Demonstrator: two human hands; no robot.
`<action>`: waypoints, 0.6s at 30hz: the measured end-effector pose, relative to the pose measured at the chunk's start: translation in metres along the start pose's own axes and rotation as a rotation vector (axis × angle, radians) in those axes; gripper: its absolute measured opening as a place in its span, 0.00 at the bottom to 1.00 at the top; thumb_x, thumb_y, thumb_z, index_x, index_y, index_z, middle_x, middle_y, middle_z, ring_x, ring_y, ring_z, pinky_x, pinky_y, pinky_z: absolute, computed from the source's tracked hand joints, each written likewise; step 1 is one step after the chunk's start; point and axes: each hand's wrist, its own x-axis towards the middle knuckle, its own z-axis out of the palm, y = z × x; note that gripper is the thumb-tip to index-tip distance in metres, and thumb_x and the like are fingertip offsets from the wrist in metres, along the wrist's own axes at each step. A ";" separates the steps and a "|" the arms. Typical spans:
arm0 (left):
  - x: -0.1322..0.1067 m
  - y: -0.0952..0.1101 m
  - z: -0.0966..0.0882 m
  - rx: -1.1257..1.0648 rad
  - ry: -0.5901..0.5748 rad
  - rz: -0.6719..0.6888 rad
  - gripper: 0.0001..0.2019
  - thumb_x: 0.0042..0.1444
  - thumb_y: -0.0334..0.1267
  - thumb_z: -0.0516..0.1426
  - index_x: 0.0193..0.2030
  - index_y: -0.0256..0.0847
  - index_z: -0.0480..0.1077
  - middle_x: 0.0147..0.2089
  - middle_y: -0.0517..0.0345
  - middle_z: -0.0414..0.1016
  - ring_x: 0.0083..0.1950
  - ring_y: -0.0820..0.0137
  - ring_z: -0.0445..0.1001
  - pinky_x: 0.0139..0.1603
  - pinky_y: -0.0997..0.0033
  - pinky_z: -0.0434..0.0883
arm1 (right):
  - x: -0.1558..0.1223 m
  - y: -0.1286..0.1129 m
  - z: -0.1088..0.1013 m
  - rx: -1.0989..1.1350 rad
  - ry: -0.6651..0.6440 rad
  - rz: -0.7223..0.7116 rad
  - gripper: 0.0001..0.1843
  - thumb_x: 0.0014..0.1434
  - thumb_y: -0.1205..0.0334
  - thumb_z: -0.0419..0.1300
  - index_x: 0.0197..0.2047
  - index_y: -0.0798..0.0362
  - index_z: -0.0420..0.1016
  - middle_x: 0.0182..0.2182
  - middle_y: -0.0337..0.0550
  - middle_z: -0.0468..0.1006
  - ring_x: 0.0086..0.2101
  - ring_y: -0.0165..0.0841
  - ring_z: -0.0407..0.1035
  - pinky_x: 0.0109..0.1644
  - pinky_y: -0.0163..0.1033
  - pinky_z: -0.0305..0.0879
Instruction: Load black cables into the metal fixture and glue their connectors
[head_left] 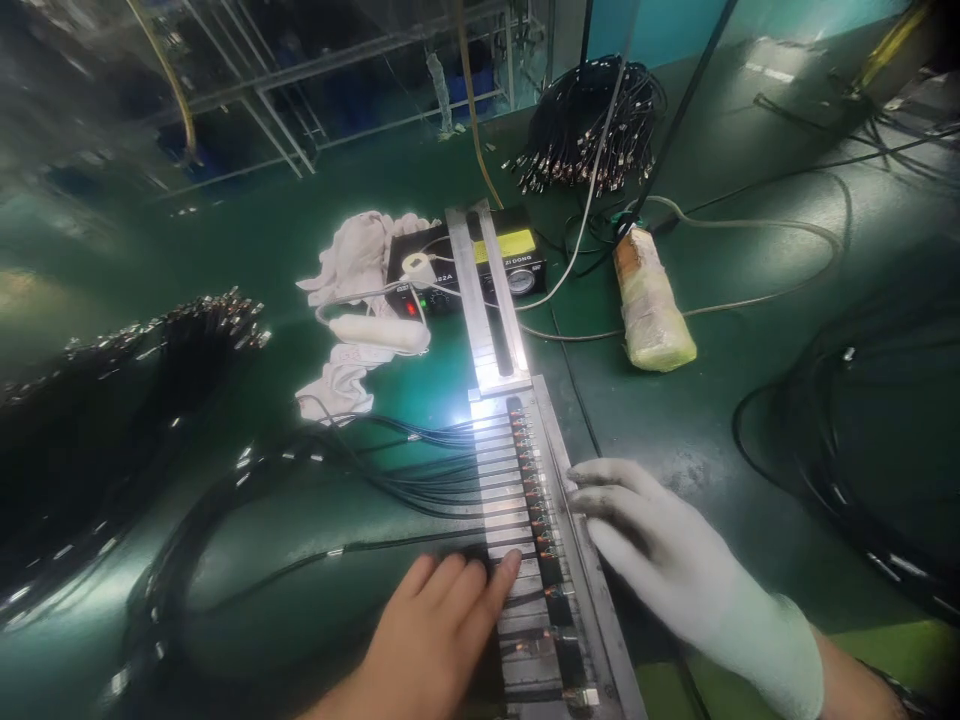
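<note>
My bare left hand (442, 630) is at the lower left side of a long slotted metal fixture (529, 585). Its fingers are curled, and one stretched digit presses on the slots; what lies under the curled fingers is hidden. Black cables (420, 495) run from the left into the slots, side by side. Their stripped ends with small metal connectors (536, 490) line up along a dark strip. My right hand (675, 555), in a white glove with darkened fingertips, has its fingers extended against the fixture's right-hand rail (574, 520). No object shows in it.
Behind the fixture, a slotted metal bar (487, 300) overlaps a black control box (525, 280) with a gauge. White cloth (360, 250) lies beside it. A tape-wrapped block (652, 300) stands right. Cable bundles lie at left (180, 350), back (592, 120) and right (832, 450).
</note>
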 end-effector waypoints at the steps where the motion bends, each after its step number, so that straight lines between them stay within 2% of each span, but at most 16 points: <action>1: -0.001 0.001 -0.001 0.001 -0.027 -0.013 0.23 0.67 0.31 0.42 0.68 0.31 0.58 0.37 0.53 0.72 0.35 0.65 0.67 0.37 0.64 0.61 | 0.000 0.001 0.000 0.000 -0.008 0.011 0.12 0.67 0.65 0.51 0.45 0.47 0.74 0.51 0.44 0.74 0.48 0.37 0.74 0.49 0.43 0.76; 3: 0.000 0.003 -0.003 -0.015 -0.034 -0.045 0.23 0.67 0.29 0.43 0.67 0.35 0.58 0.38 0.53 0.73 0.37 0.65 0.68 0.38 0.64 0.60 | 0.000 0.002 0.001 0.003 -0.014 0.020 0.11 0.67 0.64 0.50 0.45 0.47 0.74 0.51 0.45 0.74 0.48 0.38 0.74 0.50 0.45 0.76; 5: 0.001 0.005 -0.003 -0.062 0.027 -0.075 0.21 0.68 0.29 0.43 0.65 0.38 0.61 0.38 0.54 0.73 0.37 0.66 0.67 0.40 0.64 0.60 | -0.003 0.003 0.002 -0.003 -0.016 0.006 0.11 0.67 0.64 0.50 0.45 0.47 0.74 0.52 0.46 0.73 0.50 0.39 0.73 0.52 0.47 0.75; 8: 0.000 0.008 -0.001 -0.174 0.144 -0.113 0.15 0.70 0.31 0.45 0.57 0.39 0.67 0.38 0.55 0.74 0.37 0.67 0.67 0.41 0.65 0.62 | -0.009 0.004 0.004 -0.045 -0.036 -0.019 0.12 0.68 0.64 0.50 0.47 0.47 0.74 0.56 0.46 0.71 0.52 0.41 0.71 0.55 0.52 0.73; 11: -0.003 0.008 0.001 -0.263 0.186 -0.121 0.14 0.70 0.32 0.44 0.50 0.39 0.70 0.36 0.54 0.73 0.36 0.68 0.68 0.38 0.68 0.65 | -0.013 0.002 0.005 -0.057 -0.051 -0.010 0.12 0.69 0.63 0.49 0.47 0.48 0.74 0.57 0.47 0.69 0.53 0.41 0.70 0.56 0.53 0.72; 15: -0.006 0.005 -0.001 -0.241 0.247 -0.092 0.18 0.71 0.32 0.41 0.54 0.41 0.70 0.37 0.53 0.73 0.36 0.69 0.70 0.38 0.71 0.71 | -0.012 0.001 0.003 -0.029 -0.073 0.017 0.11 0.69 0.62 0.50 0.45 0.49 0.74 0.57 0.47 0.69 0.53 0.41 0.70 0.57 0.51 0.72; 18: -0.004 0.002 -0.004 -0.186 0.229 -0.093 0.20 0.70 0.30 0.39 0.56 0.41 0.69 0.38 0.53 0.72 0.37 0.70 0.72 0.39 0.71 0.73 | -0.010 0.001 0.002 -0.018 -0.078 0.023 0.11 0.69 0.63 0.50 0.45 0.48 0.74 0.57 0.46 0.69 0.53 0.40 0.70 0.55 0.49 0.73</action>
